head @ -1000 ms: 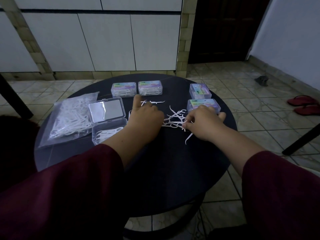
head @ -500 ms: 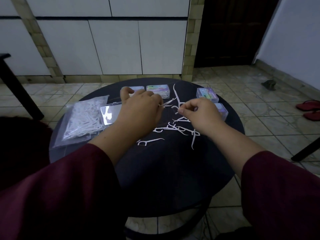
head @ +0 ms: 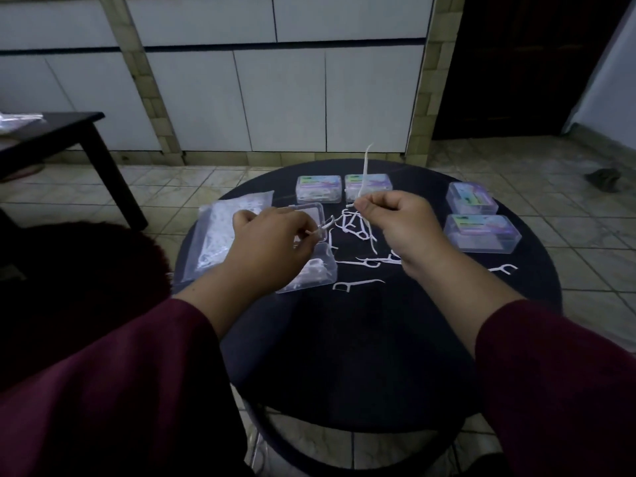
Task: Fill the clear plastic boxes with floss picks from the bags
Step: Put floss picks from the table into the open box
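White pick [head: 364, 173] pinched upright in right hand [head: 401, 225] grip; left hand [head: 272, 242] grip pinches another pick [head: 318, 231] over open box [head: 309, 270]. Loose picks [head: 358, 228] on table [head: 344, 339] between hands.

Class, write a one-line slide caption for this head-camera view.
Left hand and right hand each pinch a floss pick above the open clear box.

Round dark surface [head: 344, 356] stands on pale tiled floor [head: 206, 187]. Behind it, wall w/ white panels [head: 282, 98] betw. brick strips. Dark door [head: 516, 63] at far right. Dark side table [head: 69, 129] at left. Small dark object [head: 603, 178] on floor by right wall, too dim to ID.
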